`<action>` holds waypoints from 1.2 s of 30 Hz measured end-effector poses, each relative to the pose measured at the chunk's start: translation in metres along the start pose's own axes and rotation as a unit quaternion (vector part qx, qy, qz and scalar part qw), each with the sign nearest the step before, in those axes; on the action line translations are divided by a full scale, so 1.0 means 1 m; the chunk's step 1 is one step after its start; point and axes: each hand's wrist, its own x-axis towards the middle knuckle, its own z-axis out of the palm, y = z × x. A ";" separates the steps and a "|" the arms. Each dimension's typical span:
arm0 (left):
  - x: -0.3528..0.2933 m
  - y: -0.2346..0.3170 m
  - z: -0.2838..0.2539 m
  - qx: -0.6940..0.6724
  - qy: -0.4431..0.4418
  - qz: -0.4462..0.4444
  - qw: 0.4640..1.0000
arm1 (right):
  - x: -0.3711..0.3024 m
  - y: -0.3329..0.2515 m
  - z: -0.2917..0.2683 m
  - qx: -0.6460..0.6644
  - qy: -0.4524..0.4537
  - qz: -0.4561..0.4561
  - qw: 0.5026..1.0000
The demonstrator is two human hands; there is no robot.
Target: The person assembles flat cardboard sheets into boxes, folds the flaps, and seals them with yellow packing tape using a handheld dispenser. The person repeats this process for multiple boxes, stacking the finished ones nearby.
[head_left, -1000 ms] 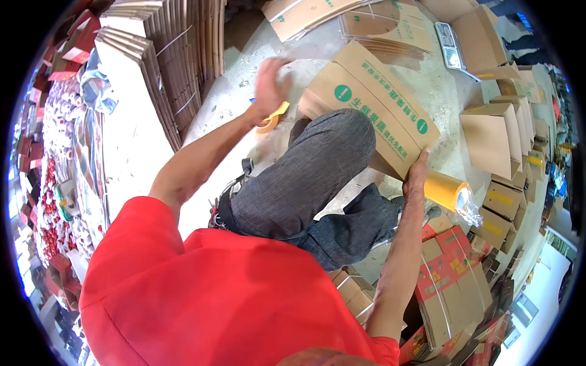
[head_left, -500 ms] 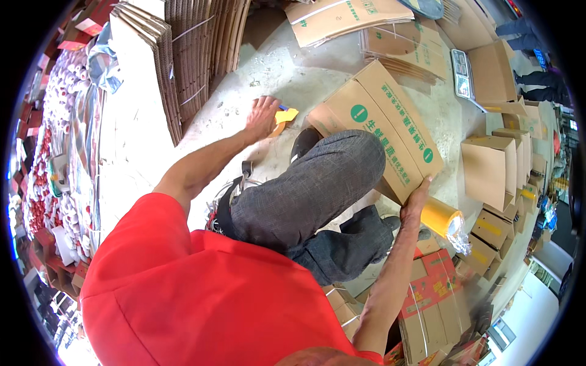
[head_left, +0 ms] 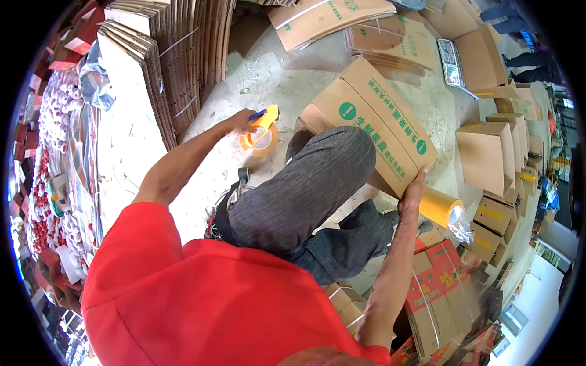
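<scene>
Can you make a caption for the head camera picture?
Left hand holds a tape dispenser; right hand holds a green-printed cardboard box by its corner.

Carton point(head_left: 386, 125), one: brown cardboard, green print, tilted over the floor point(head_left: 293, 79). Tape dispenser point(head_left: 271, 114), one: yellow and blue, orange roll point(head_left: 249, 147) loaded, near the carton's left corner.

pale, scuffed floor point(head_left: 259, 76) brightly lit around the left hand point(head_left: 243, 121), tall bundles of folded cardboard point(head_left: 189, 55) beyond it to the left, shadow point(head_left: 249, 30) farther ahead, open cartons point(head_left: 483, 157) right of the right hand point(head_left: 412, 192), whitish wall-like surface point(head_left: 536, 287) well apart, farther right
</scene>
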 end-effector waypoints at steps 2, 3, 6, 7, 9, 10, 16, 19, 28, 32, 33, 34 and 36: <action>-0.038 0.015 -0.004 -0.185 0.037 0.080 0.979 | -0.002 0.000 0.001 0.021 -0.005 -0.012 1.000; -0.052 0.023 -0.006 -0.274 0.055 0.119 0.953 | 0.000 0.001 0.001 0.011 0.000 -0.002 1.000; -0.097 0.082 -0.024 -0.295 0.101 0.144 0.939 | 0.006 0.000 0.000 -0.010 0.005 0.013 1.000; -0.113 0.108 -0.030 -0.302 0.117 0.144 0.935 | 0.009 0.003 0.002 -0.007 -0.001 0.013 1.000; -0.146 0.161 -0.039 -0.313 0.148 0.141 0.927 | 0.015 0.004 0.006 -0.003 -0.023 0.011 1.000; -0.153 0.178 -0.043 -0.298 0.146 0.159 0.930 | 0.017 0.002 0.007 -0.001 -0.036 0.008 0.999; -0.146 0.284 -0.056 -0.265 0.085 0.321 0.905 | 0.023 0.007 0.020 -0.040 0.045 -0.063 0.996; -0.117 0.329 -0.046 -0.220 0.054 0.388 0.894 | 0.020 0.011 0.021 -0.043 0.038 -0.109 0.992; -0.050 0.428 0.012 -0.005 0.107 0.508 0.855 | 0.012 0.003 0.025 -0.060 0.069 -0.089 0.992; -0.030 0.424 0.023 0.094 0.088 0.551 0.825 | 0.000 -0.009 0.030 -0.073 0.069 -0.065 0.993; -0.025 0.423 0.026 0.110 0.085 0.565 0.814 | 0.005 -0.001 0.029 -0.074 0.074 -0.082 0.991; -0.018 0.419 0.026 0.094 0.075 0.561 0.819 | 0.013 0.007 0.029 -0.074 0.078 -0.100 0.989; -0.008 0.416 0.019 0.060 0.065 0.552 0.829 | 0.014 0.007 0.032 -0.078 0.085 -0.116 0.987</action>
